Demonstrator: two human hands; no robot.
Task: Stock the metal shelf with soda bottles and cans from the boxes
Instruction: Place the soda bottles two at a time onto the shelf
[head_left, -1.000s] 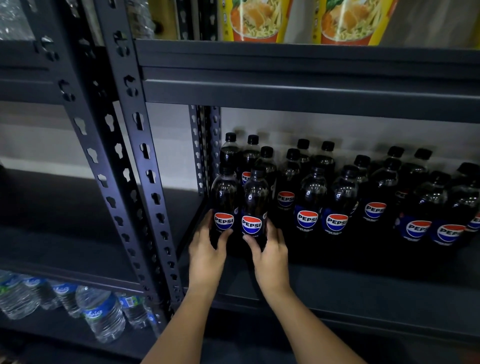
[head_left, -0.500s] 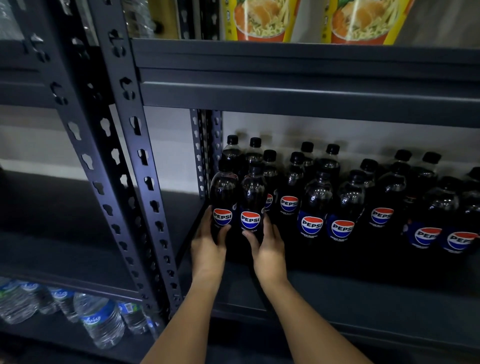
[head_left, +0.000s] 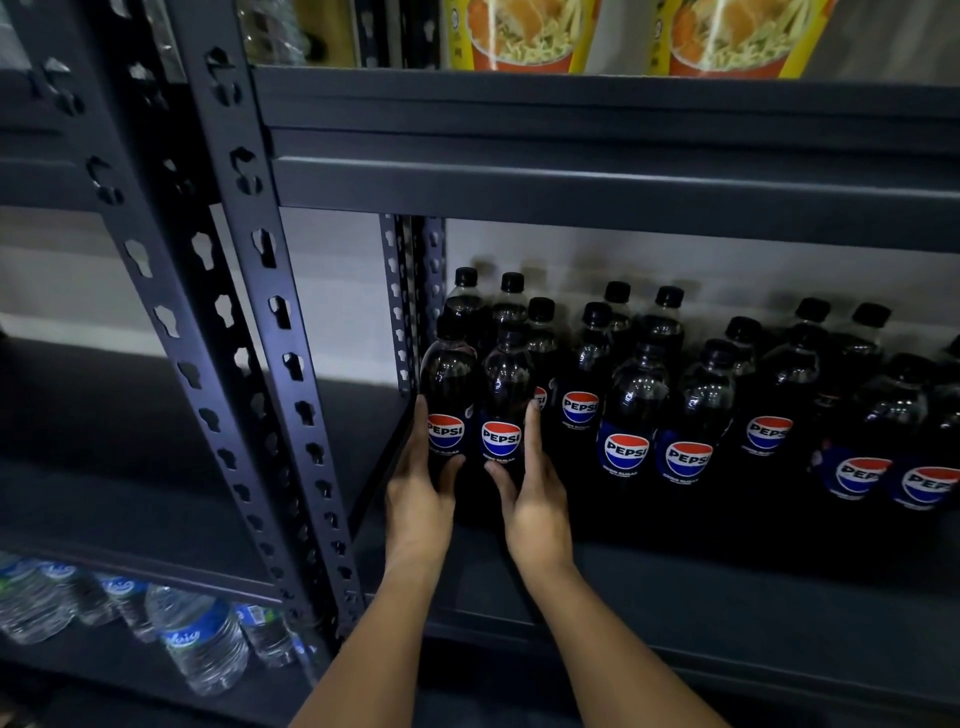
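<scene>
The dark grey metal shelf (head_left: 675, 613) carries rows of black-capped Pepsi bottles (head_left: 628, 410) standing upright. At its left end, two front Pepsi bottles (head_left: 475, 415) stand touching. The left hand (head_left: 418, 499) curls round the left one, the right hand (head_left: 535, 499) round the right one.

"PEPSI" stands on the round labels of the soda bottles (head_left: 626, 415) along the metal shelf (head_left: 675, 587); beneath it, small "ZERO SUGAR" print.

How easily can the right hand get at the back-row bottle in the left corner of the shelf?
Probably not easily. The right hand grips a front bottle, and that bottle and its neighbour stand before the corner bottle.
</scene>
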